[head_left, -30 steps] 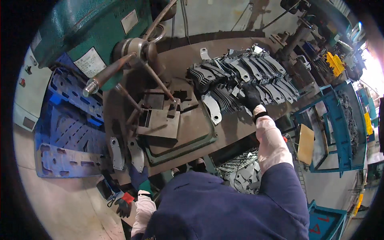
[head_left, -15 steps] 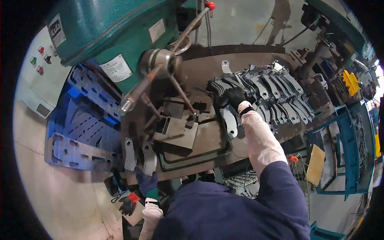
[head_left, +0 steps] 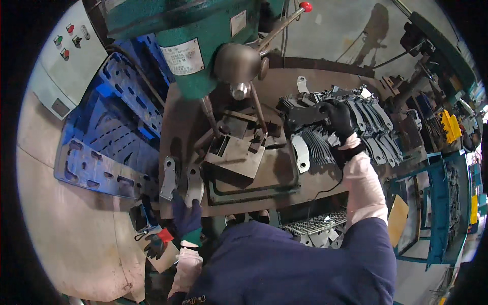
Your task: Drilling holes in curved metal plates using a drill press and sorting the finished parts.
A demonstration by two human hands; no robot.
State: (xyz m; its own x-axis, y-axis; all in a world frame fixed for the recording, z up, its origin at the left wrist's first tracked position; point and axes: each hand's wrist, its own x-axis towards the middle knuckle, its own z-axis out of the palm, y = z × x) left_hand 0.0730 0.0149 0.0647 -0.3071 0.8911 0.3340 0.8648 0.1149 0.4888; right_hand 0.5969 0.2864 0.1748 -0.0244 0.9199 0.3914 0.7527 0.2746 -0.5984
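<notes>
1. Where the right hand (head_left: 339,121), in its black glove, is over the plate rows (head_left: 376,148), its fingers look closed around the right end of a dark plate (head_left: 305,116); the thumb is hidden, so I cannot tell how firm the hold is.
2. From that grip, the dark plate extends leftward, its long axis running crosswise with a slight slant toward the body, while the nearby plates in the rows point more away from the body.
3. This right hand is plainly the nearer one; the left hand (head_left: 187,216) is well apart, off to the left and closer to the body.
4. At the left hand's fingertips lies a grey plate (head_left: 194,184), touched at its body-side end, its long axis running away from the body. I cannot tell whether the fingers are pinched together on it or merely laid against it.
5. Just left of that one is a second grey plate (head_left: 169,179), roughly parallel, ahead of the left hand.
6. Between the hands sits a metal block (head_left: 234,162), leftward and bodyward from the right grip, rightward and farther out from the left.
</notes>
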